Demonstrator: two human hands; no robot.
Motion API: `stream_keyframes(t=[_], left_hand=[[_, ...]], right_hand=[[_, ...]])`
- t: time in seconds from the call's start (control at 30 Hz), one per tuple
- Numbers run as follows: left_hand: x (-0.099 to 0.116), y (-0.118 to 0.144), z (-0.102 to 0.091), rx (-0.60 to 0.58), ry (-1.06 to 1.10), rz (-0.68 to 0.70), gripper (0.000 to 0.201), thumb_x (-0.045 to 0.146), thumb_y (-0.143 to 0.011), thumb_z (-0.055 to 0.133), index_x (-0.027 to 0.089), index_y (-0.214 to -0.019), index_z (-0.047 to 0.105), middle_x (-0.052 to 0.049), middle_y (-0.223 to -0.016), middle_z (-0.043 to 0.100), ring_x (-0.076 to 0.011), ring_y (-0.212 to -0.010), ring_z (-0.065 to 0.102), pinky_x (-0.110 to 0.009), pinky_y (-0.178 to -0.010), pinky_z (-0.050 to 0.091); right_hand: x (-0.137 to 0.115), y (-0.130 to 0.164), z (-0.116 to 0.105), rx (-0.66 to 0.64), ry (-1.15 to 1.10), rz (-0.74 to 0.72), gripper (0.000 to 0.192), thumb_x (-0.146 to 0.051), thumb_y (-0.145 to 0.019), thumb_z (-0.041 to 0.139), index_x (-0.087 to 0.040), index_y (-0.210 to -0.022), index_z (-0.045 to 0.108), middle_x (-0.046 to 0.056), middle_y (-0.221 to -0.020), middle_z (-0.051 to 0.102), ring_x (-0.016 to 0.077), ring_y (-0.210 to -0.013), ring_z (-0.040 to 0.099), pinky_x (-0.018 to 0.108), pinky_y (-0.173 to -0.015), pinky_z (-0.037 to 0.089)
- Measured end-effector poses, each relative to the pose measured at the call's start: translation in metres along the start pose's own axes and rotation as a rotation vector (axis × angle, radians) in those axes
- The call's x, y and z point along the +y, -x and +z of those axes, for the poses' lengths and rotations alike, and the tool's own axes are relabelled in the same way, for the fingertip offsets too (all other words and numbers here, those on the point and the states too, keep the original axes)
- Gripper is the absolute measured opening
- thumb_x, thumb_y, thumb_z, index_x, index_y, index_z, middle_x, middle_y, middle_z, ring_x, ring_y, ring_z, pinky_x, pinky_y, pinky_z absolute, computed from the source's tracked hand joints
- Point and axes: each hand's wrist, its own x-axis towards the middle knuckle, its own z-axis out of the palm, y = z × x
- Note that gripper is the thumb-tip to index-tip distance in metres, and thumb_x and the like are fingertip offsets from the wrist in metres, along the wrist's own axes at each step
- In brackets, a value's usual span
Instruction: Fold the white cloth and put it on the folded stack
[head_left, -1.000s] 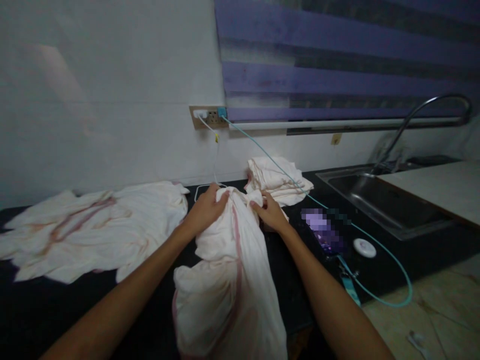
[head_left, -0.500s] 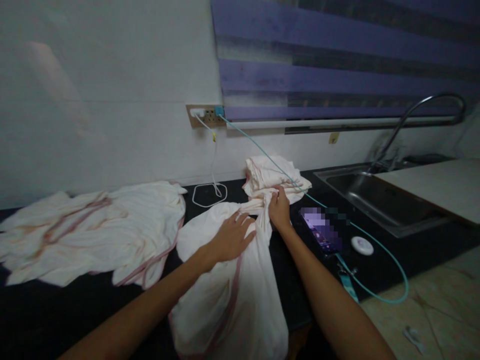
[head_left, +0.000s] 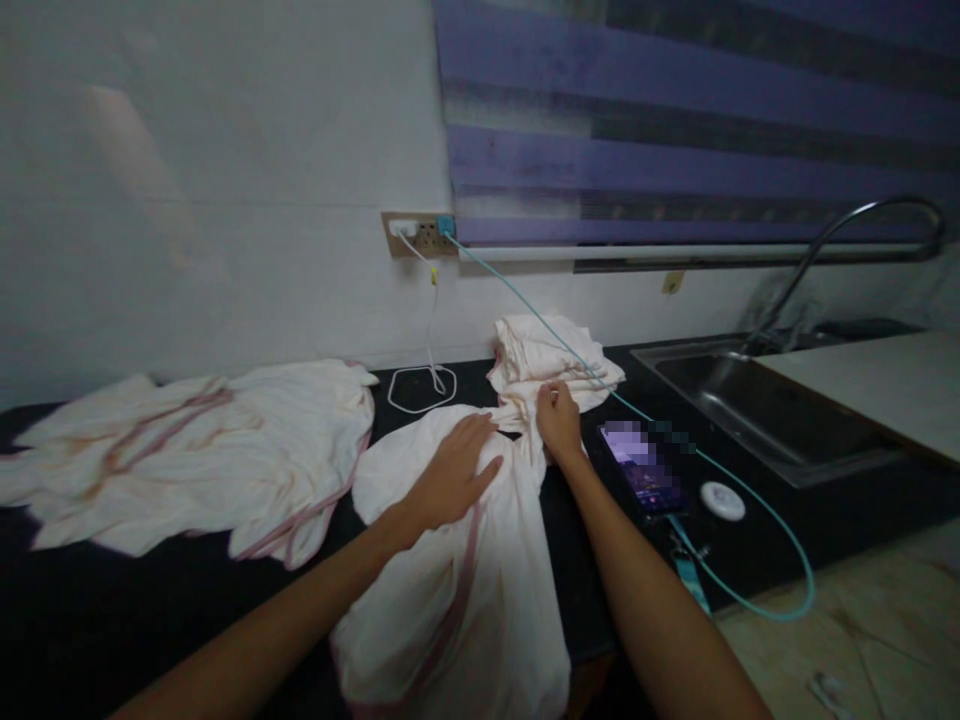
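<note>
A white cloth with a pinkish stripe (head_left: 517, 570) lies crumpled on the dark counter in front of me, its near end hanging toward me. My left hand (head_left: 457, 470) rests flat on it, fingers stretched out and thumb apart. Toward the cloth's far right part, my right hand (head_left: 559, 415) is closed with its fingertips pinching a gathered fold. Just behind that hand sits a folded white cloth (head_left: 547, 350); where the two cloths meet is hard to make out. On the left, another white cloth (head_left: 292, 430) with pinkish edging is spread out, wrinkled.
A phone (head_left: 641, 465) lies right of my right arm, with a teal cable (head_left: 787, 545) running over the folded cloth to the wall socket (head_left: 424, 236). Near it is a round white object (head_left: 722, 501). A sink (head_left: 750, 400) with a tall faucet (head_left: 810, 250) stands farther right.
My left hand has shifted slightly, its fingers lying closer together on the cloth. My right hand keeps its pinch in nearly the same spot. The view has tilted a little.
</note>
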Motion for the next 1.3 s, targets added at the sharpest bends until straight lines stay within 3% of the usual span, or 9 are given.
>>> stream_keyframes(t=[0.1,0.3,0.53,0.63,0.73,0.9,0.97,1.13,1.3], left_hand=[[-0.001,0.014,-0.012,0.105,-0.023,-0.063,0.045,0.041,-0.102,0.046,0.016,-0.139,0.052,-0.017,-0.144,0.057,-0.0306,-0.138,0.050,-0.053,-0.119,0.041],[-0.024,0.065,-0.017,0.069,-0.208,-0.271,0.060,0.050,-0.100,0.047,0.014,-0.148,0.044,-0.021,-0.156,0.047,-0.0391,-0.148,0.038,-0.061,-0.122,0.031],[-0.038,0.099,-0.023,0.061,-0.147,-0.492,0.062,0.058,-0.097,0.047,0.018,-0.145,0.050,-0.021,-0.150,0.055,-0.0432,-0.145,0.042,-0.061,-0.118,0.035],[-0.028,0.103,-0.029,0.084,-0.065,-0.477,0.052,0.052,-0.098,0.047,0.023,-0.140,0.055,-0.016,-0.145,0.061,-0.0388,-0.142,0.048,-0.057,-0.119,0.035],[-0.010,0.101,-0.034,0.127,-0.031,-0.526,0.056,0.053,-0.098,0.046,0.015,-0.139,0.054,-0.020,-0.137,0.062,-0.0375,-0.132,0.055,-0.055,-0.115,0.038],[0.009,0.091,-0.046,0.350,0.366,-0.739,0.023,0.043,-0.081,0.069,0.022,-0.090,0.063,-0.006,-0.086,0.066,-0.0296,-0.094,0.063,-0.043,-0.093,0.047],[0.010,0.087,-0.055,0.464,0.592,-0.818,0.025,0.041,-0.074,0.076,0.023,-0.081,0.060,-0.001,-0.076,0.062,-0.0257,-0.085,0.061,-0.038,-0.084,0.048],[0.003,0.085,-0.101,0.603,0.933,-0.794,0.043,0.047,-0.067,0.080,0.018,-0.093,0.063,-0.002,-0.082,0.068,-0.0212,-0.076,0.063,-0.031,-0.069,0.049],[-0.012,0.091,-0.158,0.819,1.157,-0.743,0.042,0.032,-0.056,0.082,0.017,-0.090,0.062,-0.001,-0.089,0.070,-0.0173,-0.079,0.065,-0.026,-0.074,0.052]], right_hand=[[0.000,0.000,-0.002,-0.020,0.031,0.007,0.035,-0.044,-0.102,0.037,-0.021,-0.099,0.064,0.007,-0.086,0.070,0.0231,-0.083,0.063,0.029,-0.074,0.040],[-0.001,0.002,-0.003,-0.070,0.115,-0.017,0.038,-0.047,-0.103,0.040,-0.021,-0.091,0.065,0.009,-0.084,0.070,0.0231,-0.082,0.063,0.030,-0.075,0.040],[-0.009,0.013,0.000,-0.198,0.189,-0.127,0.040,-0.050,-0.097,0.054,-0.017,-0.119,0.062,0.013,-0.097,0.073,0.0265,-0.091,0.068,0.034,-0.083,0.047],[-0.015,0.025,-0.002,-0.305,0.149,-0.167,0.050,-0.051,-0.096,0.056,-0.016,-0.132,0.057,0.017,-0.114,0.072,0.0289,-0.104,0.069,0.038,-0.090,0.048],[-0.017,0.042,-0.008,-0.352,0.061,-0.263,0.049,-0.043,-0.092,0.061,-0.018,-0.134,0.056,0.014,-0.123,0.071,0.0270,-0.113,0.067,0.038,-0.096,0.048],[-0.015,0.069,-0.027,-0.286,0.006,-0.320,0.032,-0.025,-0.091,0.051,-0.016,-0.119,0.063,0.011,-0.110,0.073,0.0237,-0.104,0.068,0.036,-0.095,0.050],[-0.017,0.077,-0.036,-0.238,0.008,-0.318,0.033,-0.026,-0.094,0.046,-0.014,-0.119,0.063,0.014,-0.111,0.072,0.0246,-0.105,0.067,0.038,-0.096,0.050],[-0.023,0.093,-0.055,-0.045,0.022,-0.287,0.037,-0.028,-0.100,0.034,-0.011,-0.121,0.060,0.019,-0.116,0.067,0.0273,-0.112,0.063,0.042,-0.101,0.048],[-0.024,0.099,-0.070,0.131,0.135,-0.186,0.038,-0.025,-0.099,0.032,-0.013,-0.123,0.059,0.019,-0.116,0.064,0.0289,-0.114,0.060,0.042,-0.099,0.047]])
